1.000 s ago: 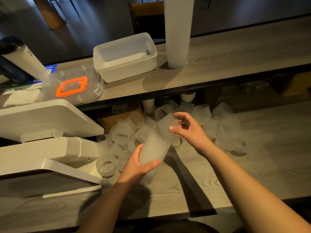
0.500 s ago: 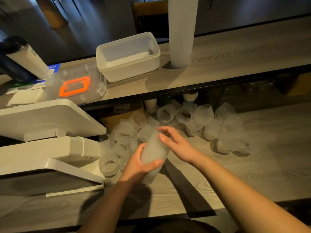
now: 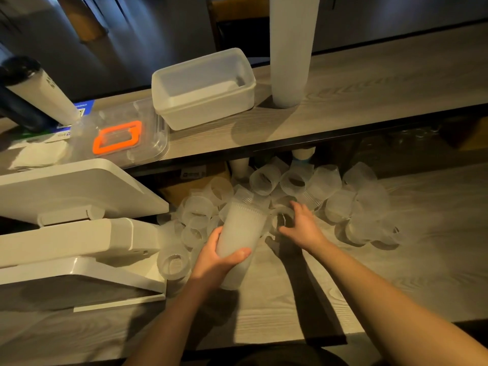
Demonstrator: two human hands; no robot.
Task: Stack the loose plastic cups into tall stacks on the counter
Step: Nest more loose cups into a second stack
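My left hand (image 3: pixel 215 257) grips a short, tilted stack of frosted plastic cups (image 3: pixel 241 231) just above the lower counter (image 3: pixel 290 299). My right hand (image 3: pixel 303 228) reaches into the pile of loose cups (image 3: pixel 322 186); its thumb and fingers curl round one loose cup (image 3: pixel 281 211) right beside the stack's top. More loose cups (image 3: pixel 195 210) lie on their sides to the left of the stack. A tall finished stack (image 3: pixel 289 48) stands on the upper shelf.
A white point-of-sale terminal (image 3: pixel 79 212) fills the left of the lower counter. On the upper shelf (image 3: pixel 369 96) sit a white plastic tub (image 3: pixel 203 88), a clear lid with an orange handle (image 3: pixel 118 136) and a dark-capped bottle (image 3: pixel 39 88).
My right hand set a cup onto the top of the held stack, then moved right and down onto another loose cup. My left hand kept hold of the stack.
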